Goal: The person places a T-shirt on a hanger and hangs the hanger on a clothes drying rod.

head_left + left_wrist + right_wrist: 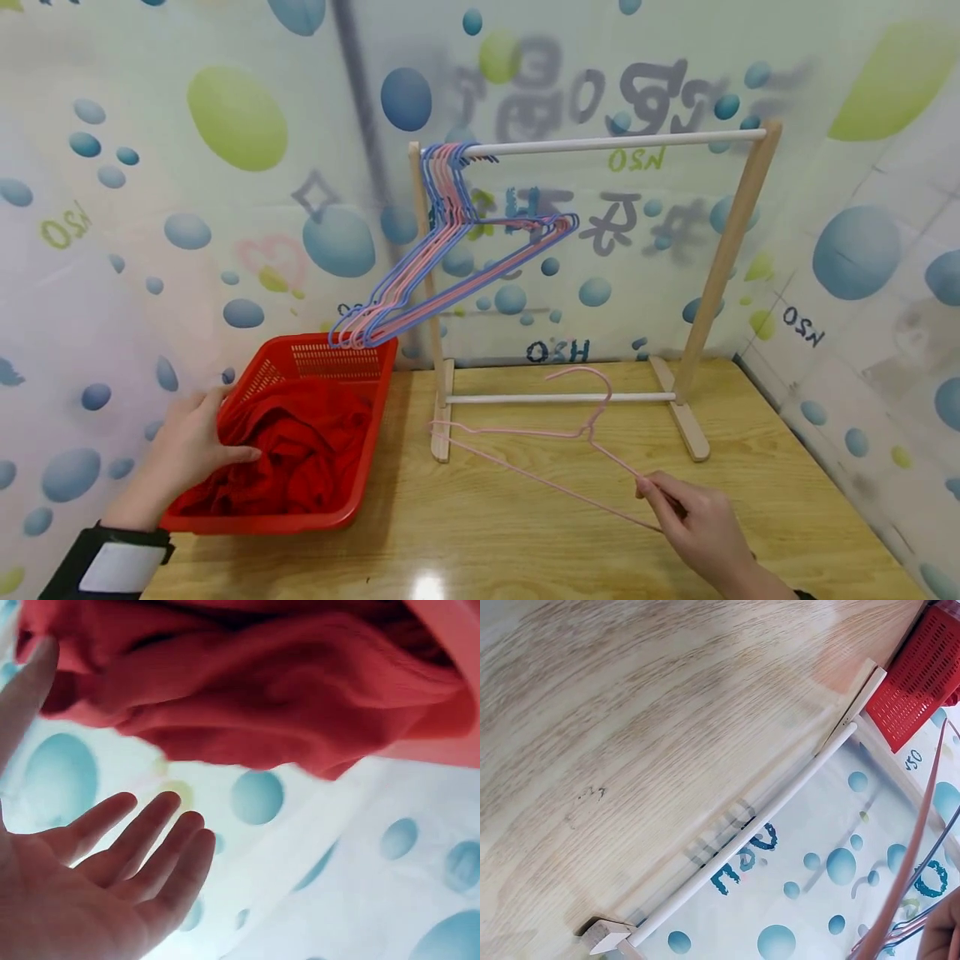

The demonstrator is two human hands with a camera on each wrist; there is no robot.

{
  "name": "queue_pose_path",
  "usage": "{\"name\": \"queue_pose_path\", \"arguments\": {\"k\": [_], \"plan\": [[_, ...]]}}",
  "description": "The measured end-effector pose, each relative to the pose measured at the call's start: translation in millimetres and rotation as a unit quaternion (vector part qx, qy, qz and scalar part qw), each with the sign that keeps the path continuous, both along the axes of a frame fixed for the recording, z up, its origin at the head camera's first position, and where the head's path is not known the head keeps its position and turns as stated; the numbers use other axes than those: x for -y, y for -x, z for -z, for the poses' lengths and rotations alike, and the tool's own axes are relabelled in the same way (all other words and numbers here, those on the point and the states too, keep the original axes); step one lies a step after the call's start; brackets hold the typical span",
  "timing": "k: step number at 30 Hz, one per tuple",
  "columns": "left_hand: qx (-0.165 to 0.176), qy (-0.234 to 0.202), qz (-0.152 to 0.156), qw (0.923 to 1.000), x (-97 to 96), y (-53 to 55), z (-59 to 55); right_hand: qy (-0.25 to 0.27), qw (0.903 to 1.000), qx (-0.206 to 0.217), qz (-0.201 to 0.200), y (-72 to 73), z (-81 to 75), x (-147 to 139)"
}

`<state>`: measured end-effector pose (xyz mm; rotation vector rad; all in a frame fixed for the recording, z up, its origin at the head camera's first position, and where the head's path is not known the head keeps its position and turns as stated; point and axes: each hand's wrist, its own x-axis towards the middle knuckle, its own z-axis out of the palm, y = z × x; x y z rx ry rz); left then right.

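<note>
In the head view my right hand [697, 521] pinches one end of a pink clothes hanger [517, 432], its hook pointing up and its body reaching left over the table. Only part of that hand [941, 934] shows at the edge of the right wrist view. Over the left rim of a red basket [352, 504], my left hand [187, 446] has its fingers spread, thumb at the bunched red cloth [300, 442] inside. The left wrist view shows this hand [112, 877] with loosely extended fingers below the red cloth [262, 697], the thumb near its edge.
A wooden rack [723, 258] with a white top rail [615, 143] stands at the back of the table [487, 542]. Several blue and pink hangers [450, 225] hang bunched at the rail's left end, partly over the basket. Patterned sheeting [600, 67] lines the back and sides.
</note>
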<state>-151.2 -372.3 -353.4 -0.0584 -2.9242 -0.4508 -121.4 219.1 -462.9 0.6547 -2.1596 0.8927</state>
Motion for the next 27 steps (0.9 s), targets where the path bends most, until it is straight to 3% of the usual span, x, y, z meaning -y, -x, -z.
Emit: {"name": "queue_pose_path", "arguments": {"k": [3,11,17,21,27], "plan": [[0.056,0.003,0.000,0.9984,11.8,10.3,7.3,0.004,1.0000,-0.002,-0.002,0.3,1.3,-0.5],[0.114,-0.044,0.052,0.9911,20.4,20.0,18.1,0.015,0.9999,0.004,0.005,-0.5,1.4,1.3],[0.148,-0.038,0.031,0.9877,19.4,18.6,19.6,0.016,0.9998,0.006,0.009,-1.1,1.9,1.0],[0.146,-0.023,0.007,0.9890,17.7,13.0,19.2,0.017,0.9998,0.006,0.011,-1.2,3.5,-0.2],[0.093,0.017,-0.046,0.9944,14.6,1.7,20.3,0.016,0.9996,0.010,0.022,-3.0,4.0,0.0]]}}
